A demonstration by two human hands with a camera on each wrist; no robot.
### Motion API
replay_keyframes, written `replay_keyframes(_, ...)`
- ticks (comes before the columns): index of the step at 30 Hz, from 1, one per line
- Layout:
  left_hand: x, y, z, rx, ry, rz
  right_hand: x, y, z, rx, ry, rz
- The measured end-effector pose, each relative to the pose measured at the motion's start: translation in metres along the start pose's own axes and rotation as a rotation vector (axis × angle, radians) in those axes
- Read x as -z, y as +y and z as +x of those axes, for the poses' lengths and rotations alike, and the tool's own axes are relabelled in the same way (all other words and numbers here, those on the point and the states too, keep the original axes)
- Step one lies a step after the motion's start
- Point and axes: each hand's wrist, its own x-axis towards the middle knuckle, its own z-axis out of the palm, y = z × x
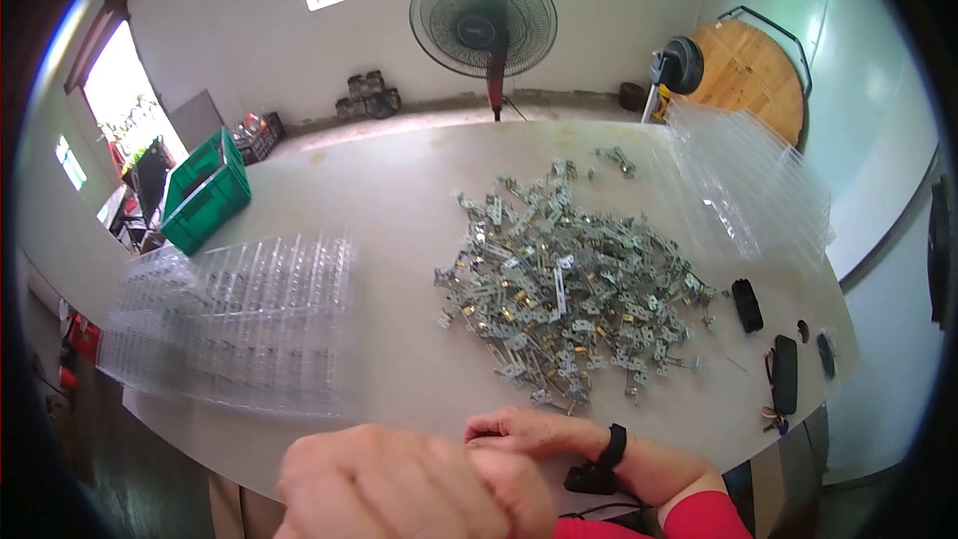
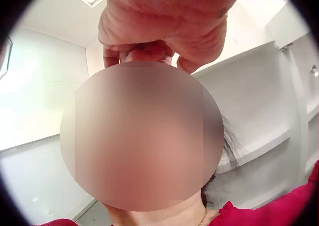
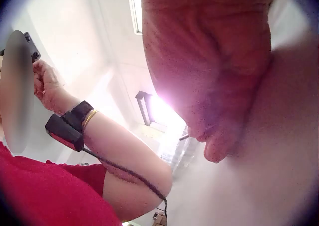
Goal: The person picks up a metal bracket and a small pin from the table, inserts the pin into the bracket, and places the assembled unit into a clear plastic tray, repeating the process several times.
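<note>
My left hand [image 1: 399, 484] is raised close in front of the head camera, knuckles outward and fingers curled. In the left wrist view the curled left hand [image 2: 164, 21] is right at the blurred face, with no object showing in it. My right hand [image 1: 519, 431] rests on the table [image 1: 399, 339] at its near edge, fingers loosely bent, with the palm side filling the upper right wrist view. Beyond it lies a big heap of small metal parts [image 1: 569, 289], silvery with brass-coloured bits.
Clear plastic compartment trays [image 1: 239, 329] lie at the left, and more clear plastic sheets [image 1: 748, 180] at the back right. A green crate [image 1: 207, 190] stands at the far left. A black case [image 1: 785, 374] and a black object [image 1: 746, 306] lie right of the heap. Behind stands a fan [image 1: 484, 20].
</note>
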Motion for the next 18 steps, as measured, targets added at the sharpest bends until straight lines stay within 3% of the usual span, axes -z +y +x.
replay_keyframes(2, -0.002, -0.001, -0.009, -0.079, 0.049, -0.093, 0.003, -0.004, -0.003, -0.063, -0.041, 0.057)
replay_keyframes(9, 0.025, 0.014, -0.028, -0.030, 0.038, -0.216, 0.008, -0.014, -0.005, -0.138, -0.096, 0.135)
replay_keyframes(11, 0.028, 0.026, -0.035, 0.135, 0.114, -0.231, 0.007, -0.018, -0.005, -0.141, -0.068, 0.183)
replay_keyframes(12, 0.028, 0.020, -0.038, 0.123, 0.133, -0.242, 0.008, -0.019, -0.004, -0.164, -0.073, 0.188)
replay_keyframes(14, 0.025, 0.004, -0.042, -0.127, 0.200, -0.356, 0.008, -0.020, -0.004, -0.152, -0.069, 0.170)
replay_keyframes(18, 0.015, 0.021, -0.035, -0.001, 0.365, -0.391, 0.005, -0.018, -0.006, -0.166, -0.060, 0.196)
